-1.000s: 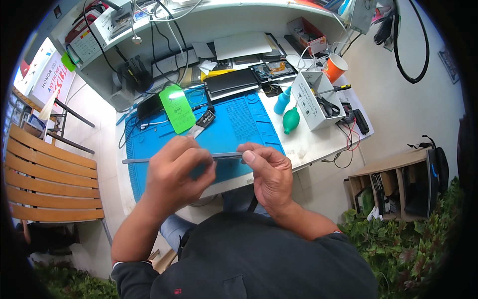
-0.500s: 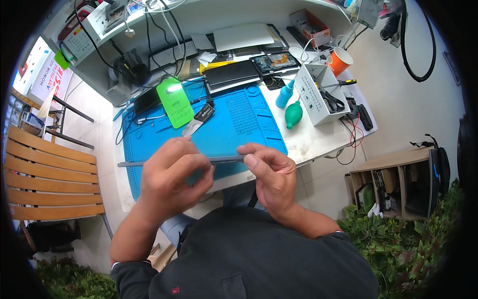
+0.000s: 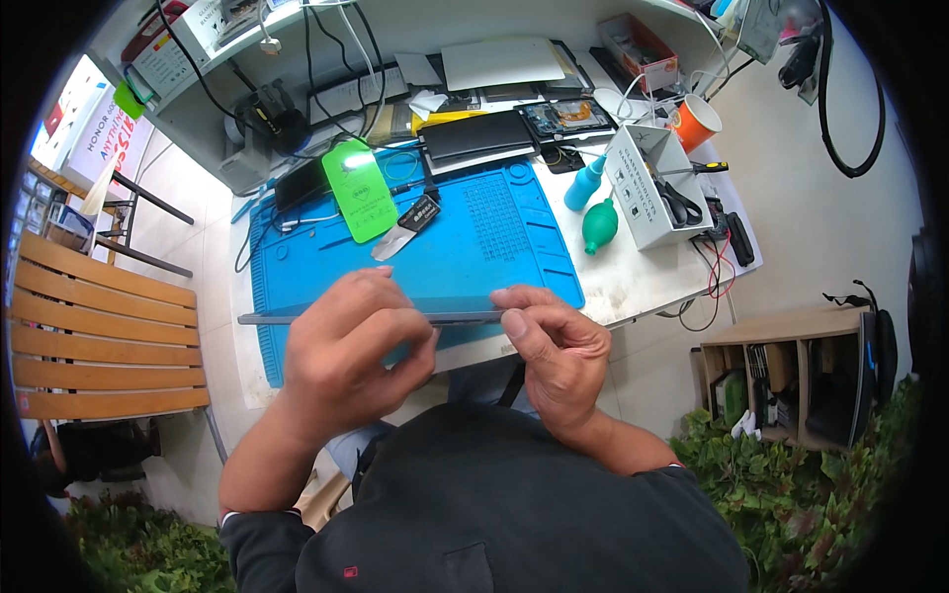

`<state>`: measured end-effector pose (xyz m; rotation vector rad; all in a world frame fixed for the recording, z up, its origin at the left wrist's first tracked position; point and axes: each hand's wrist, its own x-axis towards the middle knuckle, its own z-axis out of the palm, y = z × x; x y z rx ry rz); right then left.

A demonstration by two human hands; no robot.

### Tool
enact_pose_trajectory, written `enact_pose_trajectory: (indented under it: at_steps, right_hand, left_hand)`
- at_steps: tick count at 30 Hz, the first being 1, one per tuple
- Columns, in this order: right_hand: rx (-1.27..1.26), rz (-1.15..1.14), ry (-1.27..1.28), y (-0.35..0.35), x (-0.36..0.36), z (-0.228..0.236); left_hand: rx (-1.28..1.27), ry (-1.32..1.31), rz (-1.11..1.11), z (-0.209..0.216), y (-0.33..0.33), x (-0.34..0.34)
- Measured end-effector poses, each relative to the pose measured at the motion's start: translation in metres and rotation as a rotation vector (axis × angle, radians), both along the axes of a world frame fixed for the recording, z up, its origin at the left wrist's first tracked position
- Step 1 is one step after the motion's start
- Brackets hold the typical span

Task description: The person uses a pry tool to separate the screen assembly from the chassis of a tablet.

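Observation:
A thin, dark grey tablet-like slab (image 3: 457, 317) is held nearly edge-on above the near edge of the bench. My right hand (image 3: 561, 354) pinches its right end between thumb and fingers. My left hand (image 3: 348, 341) is closed across its left half, the fingers curled; exactly where the fingertips meet the slab is hidden. The slab's left end (image 3: 259, 319) sticks out past the left hand. Beneath and beyond lies a blue silicone work mat (image 3: 465, 267). On it rest a green card (image 3: 360, 193) and a thin metal blade with a black label (image 3: 409, 226).
A teal bottle (image 3: 585, 186), a green air blower (image 3: 600, 227) and a white box of tools (image 3: 649, 188) stand at the right. Behind the mat lie a black flat device (image 3: 478, 138) and an opened device (image 3: 565, 118). A slatted wooden chair (image 3: 109, 341) stands left.
The bench has shifted slightly right and down in the picture. The slab has tilted a little, showing more of its upper face. Both hands keep their places on it.

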<state>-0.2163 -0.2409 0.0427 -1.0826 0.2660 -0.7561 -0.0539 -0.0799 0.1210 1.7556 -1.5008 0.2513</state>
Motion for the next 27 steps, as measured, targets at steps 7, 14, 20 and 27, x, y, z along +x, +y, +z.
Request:
enact_pose_trajectory:
  at_steps: [7,14,20,27]
  right_hand:
    - [0.065,0.026,0.051,-0.004,0.003,0.006]
    - [0.145,0.106,0.054,-0.009,0.001,0.005]
    - [0.1,0.136,0.008,-0.01,0.003,0.003]
    - [-0.033,0.12,-0.005,-0.018,0.007,0.002]
  left_hand:
    - [-0.013,-0.006,-0.015,0.003,-0.004,0.002]
    - [0.009,0.002,-0.021,0.005,-0.004,0.0]
    - [0.017,0.01,-0.016,0.004,-0.002,-0.001]
    - [0.072,0.059,0.022,0.005,-0.003,0.001]
